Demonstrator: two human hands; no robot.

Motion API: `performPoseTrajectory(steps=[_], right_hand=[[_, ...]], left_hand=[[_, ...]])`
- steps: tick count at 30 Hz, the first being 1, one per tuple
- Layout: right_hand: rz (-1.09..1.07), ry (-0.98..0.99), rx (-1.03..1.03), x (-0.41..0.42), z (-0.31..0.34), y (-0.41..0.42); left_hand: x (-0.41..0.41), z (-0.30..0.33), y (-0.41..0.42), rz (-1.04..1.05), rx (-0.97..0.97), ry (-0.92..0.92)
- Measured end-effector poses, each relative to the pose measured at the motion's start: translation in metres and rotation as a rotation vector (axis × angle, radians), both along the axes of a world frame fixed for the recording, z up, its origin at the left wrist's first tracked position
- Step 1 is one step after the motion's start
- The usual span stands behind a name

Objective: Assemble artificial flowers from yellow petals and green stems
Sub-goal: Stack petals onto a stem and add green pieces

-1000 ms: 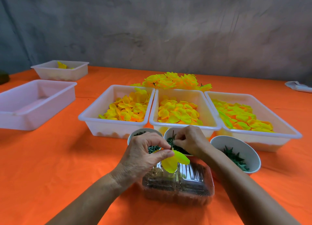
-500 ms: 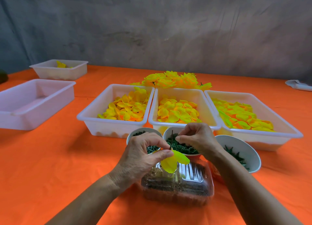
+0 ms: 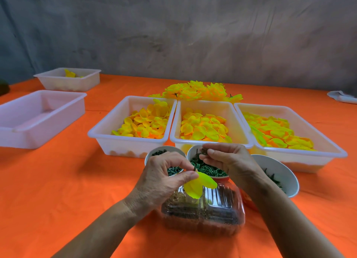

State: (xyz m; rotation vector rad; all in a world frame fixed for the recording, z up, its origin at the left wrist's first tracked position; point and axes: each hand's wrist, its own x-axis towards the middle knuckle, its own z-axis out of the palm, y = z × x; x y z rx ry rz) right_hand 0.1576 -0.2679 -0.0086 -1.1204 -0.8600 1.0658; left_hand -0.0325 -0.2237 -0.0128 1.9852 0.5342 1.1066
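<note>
Head view: left hand (image 3: 162, 178) pinches petals (image 3: 199, 186); right hand (image 3: 229, 161) pinches ring (image 3: 204, 151).

Matt orange cloth (image 3: 58, 180) covers the table; smooth translucent white plastic trays (image 3: 127, 141) sit mid-frame; a glossy clear ribbed plastic clamshell box (image 3: 218, 209) lies lower centre; rough grey wall (image 3: 173, 35) above.

You get bright, even light from above, so colours read strongly. Soft shadows lie on the orange tablecloth (image 3: 58, 180) just left of the trays (image 3: 133, 147) and under your forearms. The clear plastic box (image 3: 216, 209) throws small white glints. Wide-angle bending curves the table's far edge and stretches the corners. The grey wall (image 3: 173, 35) looks soft and mottled; your hands stay fairly sharp.
</note>
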Motion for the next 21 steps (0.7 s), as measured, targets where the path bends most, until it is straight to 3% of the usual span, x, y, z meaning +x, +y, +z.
performPoseTrajectory(steps=[17, 21], right_hand=[[0.077, 0.005, 0.118, -0.02, 0.02, -0.028], [0.065, -0.001, 0.135, -0.022, 0.024, -0.031]], left_hand=[[0.001, 0.001, -0.005, 0.052, 0.045, 0.024], [0.002, -0.001, -0.004, 0.054, -0.025, 0.017]])
